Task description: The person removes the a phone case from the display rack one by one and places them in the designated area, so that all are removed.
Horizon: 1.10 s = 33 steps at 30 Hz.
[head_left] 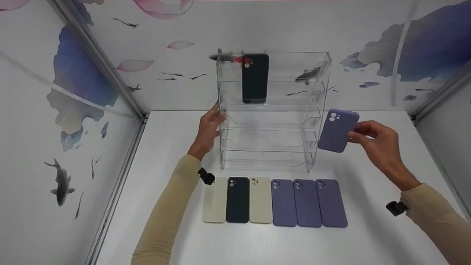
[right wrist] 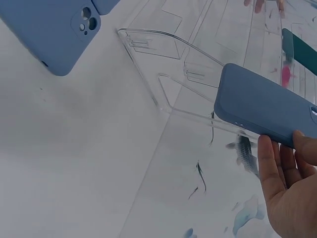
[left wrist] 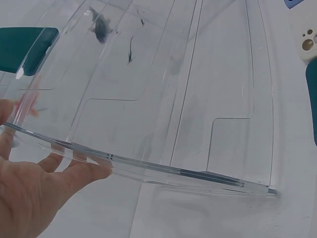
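Pinched by one edge between my right thumb and fingers [head_left: 382,143] is a purple phone case [head_left: 338,130], held up beside the right side of a clear tiered display rack [head_left: 268,151]. In the right wrist view, this case [right wrist: 262,101] looks bluish and overlaps the rack's side panel. My left hand [head_left: 209,129] grips the rack's left side, with fingers on both faces of the panel edge in the left wrist view. A dark green phone case [head_left: 255,79] stands upright in the rack's upper part, left of its middle.
In front of the rack lies a row of phone cases: a cream one [head_left: 214,202], a dark green one [head_left: 237,200], another cream one [head_left: 260,200], then three purple ones [head_left: 284,204]. Printed white walls [head_left: 184,95] enclose the white table [head_left: 147,184] at the back and sides.
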Tool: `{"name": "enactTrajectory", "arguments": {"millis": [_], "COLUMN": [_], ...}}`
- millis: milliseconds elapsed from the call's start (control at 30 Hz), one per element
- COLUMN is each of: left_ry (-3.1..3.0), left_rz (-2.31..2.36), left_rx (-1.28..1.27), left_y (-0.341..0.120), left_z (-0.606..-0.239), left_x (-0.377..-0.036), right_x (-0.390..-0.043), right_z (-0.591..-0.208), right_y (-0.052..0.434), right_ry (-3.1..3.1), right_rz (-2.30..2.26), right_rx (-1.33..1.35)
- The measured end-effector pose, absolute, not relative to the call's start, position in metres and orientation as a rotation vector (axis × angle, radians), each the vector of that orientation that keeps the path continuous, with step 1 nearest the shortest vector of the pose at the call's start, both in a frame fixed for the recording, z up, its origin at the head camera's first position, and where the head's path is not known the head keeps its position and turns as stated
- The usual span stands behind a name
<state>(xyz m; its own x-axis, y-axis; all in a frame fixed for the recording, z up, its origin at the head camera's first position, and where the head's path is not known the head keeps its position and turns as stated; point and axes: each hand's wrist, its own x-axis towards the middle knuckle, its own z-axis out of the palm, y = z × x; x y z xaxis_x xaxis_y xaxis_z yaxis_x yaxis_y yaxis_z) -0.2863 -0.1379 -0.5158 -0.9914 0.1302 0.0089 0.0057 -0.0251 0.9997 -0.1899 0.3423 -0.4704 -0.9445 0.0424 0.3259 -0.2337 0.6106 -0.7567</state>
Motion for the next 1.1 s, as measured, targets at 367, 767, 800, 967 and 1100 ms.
{"name": "enactTrajectory", "arguments": {"millis": [367,767,800,967,1100], "left_ry": [2.139,2.172,2.172,2.178,2.161], "left_rz": [2.169,2.142,2.143,2.141,2.159], "left_rx": [0.128,0.122,0.123,0.133,0.14], "left_y": [-0.138,-0.138,-0.138,-0.138,-0.137], "left_z": [-0.516,-0.517,-0.517,-0.517,-0.516], "left_x": [-0.287,-0.287,-0.287,-0.287,-0.286], "right_x": [-0.181,-0.167,-0.165,-0.157,-0.15], "right_z": [-0.483,-0.51,-0.511,-0.515,-0.518], "right_y": [0.356,0.376,0.377,0.386,0.392], "right_ry": [-2.53,-2.592,-2.596,-2.6,-2.609], "right_rz": [1.238,1.263,1.265,1.268,1.262], "right_rx": [0.143,0.061,0.054,0.032,0.013]}}
